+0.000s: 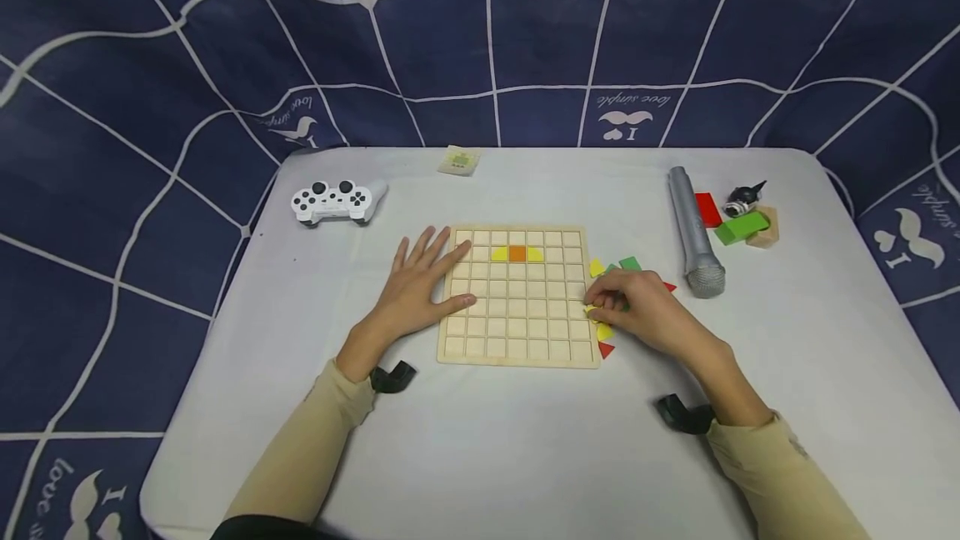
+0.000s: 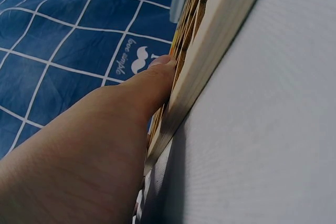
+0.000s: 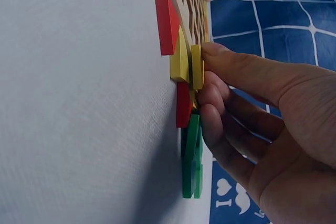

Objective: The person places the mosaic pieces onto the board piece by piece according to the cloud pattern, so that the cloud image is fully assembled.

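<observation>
A wooden grid board (image 1: pixel 517 332) lies in the middle of the white table. Its second row holds an orange tile (image 1: pixel 517 253) between two yellow pieces. My left hand (image 1: pixel 431 273) rests flat on the board's left edge with fingers spread; in the left wrist view the thumb (image 2: pixel 155 85) lies against the board's rim (image 2: pixel 215 40). My right hand (image 1: pixel 600 302) is at the board's right edge and pinches a yellow piece (image 3: pixel 197 66) between thumb and fingers. Beside it lie loose red (image 3: pixel 167 23), yellow (image 3: pixel 179 59) and green (image 3: pixel 190 156) pieces.
A white game controller (image 1: pixel 333 201) sits at the back left and a small card (image 1: pixel 459 160) at the back edge. A grey microphone (image 1: pixel 693 232), red block (image 1: pixel 707 209), green block (image 1: pixel 742 226) and a small figure (image 1: pixel 742 200) stand at the back right.
</observation>
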Motion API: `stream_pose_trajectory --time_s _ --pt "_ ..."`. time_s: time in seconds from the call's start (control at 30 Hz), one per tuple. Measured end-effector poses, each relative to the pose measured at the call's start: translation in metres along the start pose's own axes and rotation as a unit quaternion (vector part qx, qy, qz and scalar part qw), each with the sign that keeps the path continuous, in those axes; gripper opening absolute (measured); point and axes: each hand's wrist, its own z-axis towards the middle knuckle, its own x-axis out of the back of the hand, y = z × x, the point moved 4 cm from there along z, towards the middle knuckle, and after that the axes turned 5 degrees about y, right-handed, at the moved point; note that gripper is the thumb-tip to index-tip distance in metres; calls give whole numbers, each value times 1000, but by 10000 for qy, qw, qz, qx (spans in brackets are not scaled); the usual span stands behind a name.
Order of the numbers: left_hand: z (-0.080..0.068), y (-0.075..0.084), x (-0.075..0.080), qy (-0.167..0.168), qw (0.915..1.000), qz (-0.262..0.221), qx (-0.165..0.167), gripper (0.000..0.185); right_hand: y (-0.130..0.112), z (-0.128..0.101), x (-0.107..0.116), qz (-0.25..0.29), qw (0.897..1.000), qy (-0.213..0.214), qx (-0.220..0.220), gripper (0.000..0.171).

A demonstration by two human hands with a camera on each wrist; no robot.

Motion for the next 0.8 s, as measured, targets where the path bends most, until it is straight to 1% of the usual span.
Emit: stream_pose_trajectory --time_s 0.1,0.3,0.57,0.7,0.8 --pt "0 -1 -1 10 10000 -13 -18 91 -1 0 -1 -48 10000 -15 -14 17" --pt "-1 -1 -2 19 10000 -36 -44 91 -3 0 -1 -59 9999 -45 83 27" --pt "0 -1 -1 28 10000 -28 -32 91 -8 3 1 -101 9996 118 224 25" --pt "0 -1 -1 21 10000 -20 -31 91 -15 9 4 -83 9996 210 168 21" --pt "-1 -2 -2 -16 10000 16 5 91 -18 19 5 -22 9994 322 78 17"
